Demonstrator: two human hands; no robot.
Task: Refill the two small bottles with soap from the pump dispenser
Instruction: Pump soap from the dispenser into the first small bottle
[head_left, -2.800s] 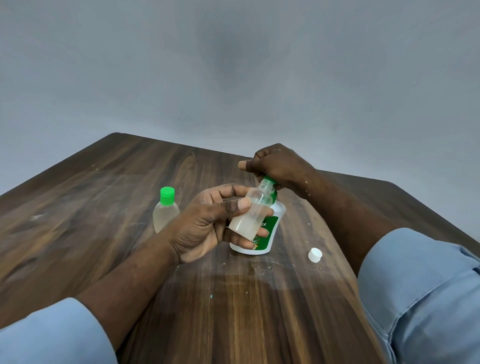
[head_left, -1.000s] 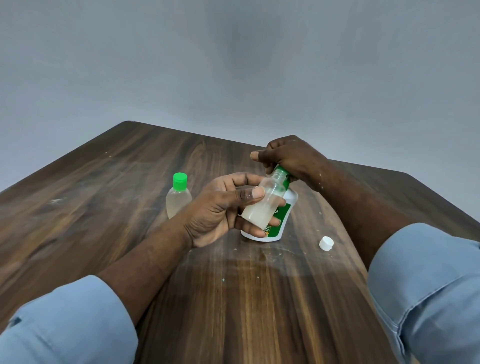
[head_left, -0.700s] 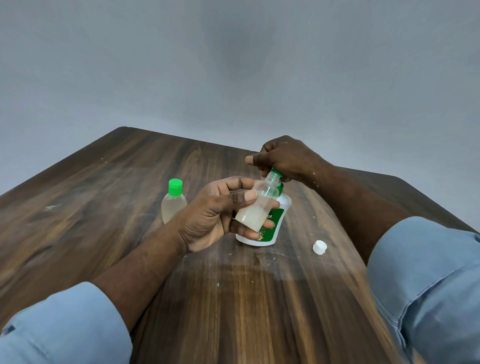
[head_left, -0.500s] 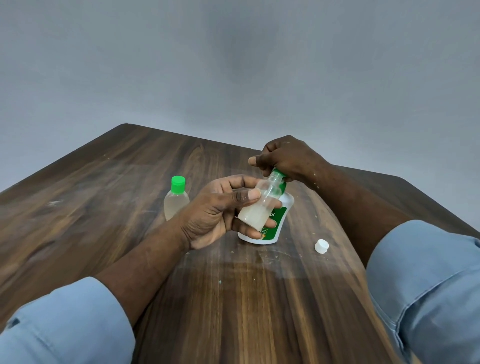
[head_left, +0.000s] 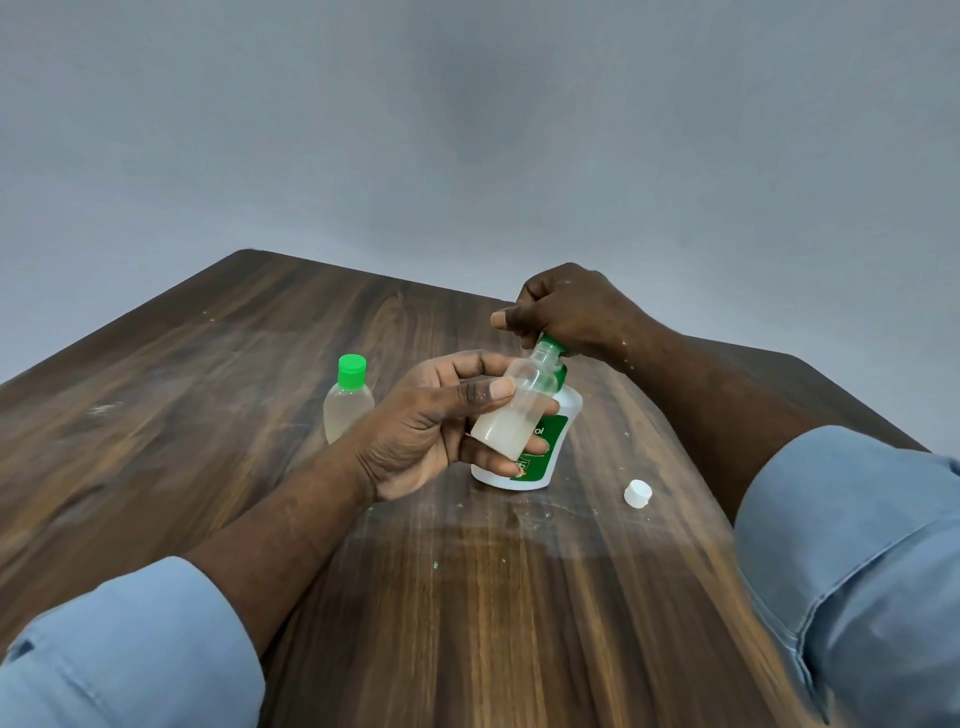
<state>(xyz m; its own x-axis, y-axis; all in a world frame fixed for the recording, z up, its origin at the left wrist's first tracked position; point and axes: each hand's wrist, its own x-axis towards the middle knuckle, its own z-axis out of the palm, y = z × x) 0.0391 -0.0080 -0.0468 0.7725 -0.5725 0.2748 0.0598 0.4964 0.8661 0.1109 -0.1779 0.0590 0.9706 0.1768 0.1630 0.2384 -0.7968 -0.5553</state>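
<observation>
A person seated at a dark wood-grain table (head_left: 467, 623) is working with both bare hands, light blue sleeves (head_left: 857, 561) covering the upper forearms. The left hand (head_left: 436, 431) is gripping an uncapped clear small bottle (head_left: 511, 410), thumb across its front and fingers wrapped behind, and is holding it tilted so that its open neck is leaning up and to the right, right at the green pump head (head_left: 551, 347). Cloudy whitish soap is filling roughly the lower half of this bottle. The right hand (head_left: 571, 312) is closing down over the top of the pump dispenser (head_left: 540, 457), fingers curled around the pump head and thumb pointing left; whether soap is flowing at the nozzle cannot be told. The dispenser, white with a green label, is standing on the table directly behind the held bottle and is partly hidden by it. A second small bottle (head_left: 347, 410), clear, holding pale liquid and closed with a green cap (head_left: 351, 371), is standing upright on the table just left of the left hand. A loose white cap (head_left: 637, 493) is lying on the table to the right of the dispenser, apart from it and near the right forearm. A plain grey wall (head_left: 467, 130) is filling the background.
</observation>
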